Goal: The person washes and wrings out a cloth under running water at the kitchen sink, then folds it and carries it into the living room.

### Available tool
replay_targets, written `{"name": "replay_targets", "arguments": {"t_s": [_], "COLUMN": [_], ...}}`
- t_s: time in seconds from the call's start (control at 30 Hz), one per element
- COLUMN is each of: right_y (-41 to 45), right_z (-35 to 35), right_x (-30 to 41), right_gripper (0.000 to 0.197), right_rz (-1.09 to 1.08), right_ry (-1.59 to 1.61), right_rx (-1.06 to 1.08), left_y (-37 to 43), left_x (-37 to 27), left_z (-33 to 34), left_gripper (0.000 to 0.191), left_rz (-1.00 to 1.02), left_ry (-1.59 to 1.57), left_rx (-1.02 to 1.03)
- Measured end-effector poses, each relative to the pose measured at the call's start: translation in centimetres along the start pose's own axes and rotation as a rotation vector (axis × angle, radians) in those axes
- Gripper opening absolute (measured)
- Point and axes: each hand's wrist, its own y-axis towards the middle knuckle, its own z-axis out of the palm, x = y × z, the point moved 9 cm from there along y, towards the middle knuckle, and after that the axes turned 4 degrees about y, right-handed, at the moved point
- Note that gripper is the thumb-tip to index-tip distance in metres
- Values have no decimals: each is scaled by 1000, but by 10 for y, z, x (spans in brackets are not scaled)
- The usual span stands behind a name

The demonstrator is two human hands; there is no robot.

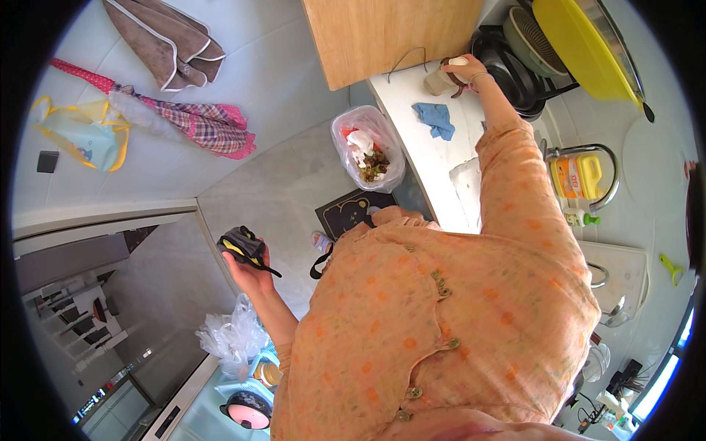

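My left hand (253,273) holds a small dark grey, black and yellow item (242,244) with a short strap hanging from it; its exact kind cannot be told. Farther forward, over the white counter, my right hand (468,70) is closed on a translucent container (437,82) with a brown strap or handle and a white top. A crumpled blue cloth (436,119) lies on the counter below that container. Black pans (499,71) stand just right of my right hand.
A lined waste bin (392,179) with scraps stands beside the counter (411,143). A wooden panel (386,38) rises behind it. Faucet (604,160) and yellow detergent bottle (590,176) are at right. Plastic bags (231,336) and a pink-lidded pot (248,413) sit lower left. A dark mat (342,212) covers some floor.
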Motion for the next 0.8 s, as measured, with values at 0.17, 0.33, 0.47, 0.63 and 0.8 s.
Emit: {"name": "replay_targets", "arguments": {"t_s": [0.17, 0.33, 0.47, 0.63, 0.8], "right_y": [-5, -13, -13, -2, 1], "right_z": [-9, -16, -12, -8, -10], "right_x": [-1, 14, 16, 10, 28], "right_gripper": [63, 61, 66, 71, 70], "right_rz": [11, -39, -49, -90, -292], "right_ry": [176, 121, 28, -24, -341], "right_rx": [122, 126, 150, 141, -16], "left_y": [-4, -3, -4, -13, -18], "left_x": [4, 3, 3, 5, 11], "left_z": [8, 20, 21, 19, 9], "left_gripper": [47, 48, 49, 48, 52], "left_rz": [14, 37, 54, 56, 54], "left_ry": [-8, -25, -8, -6, 12], "left_rx": [-7, 32, 30, 23, -48]}}
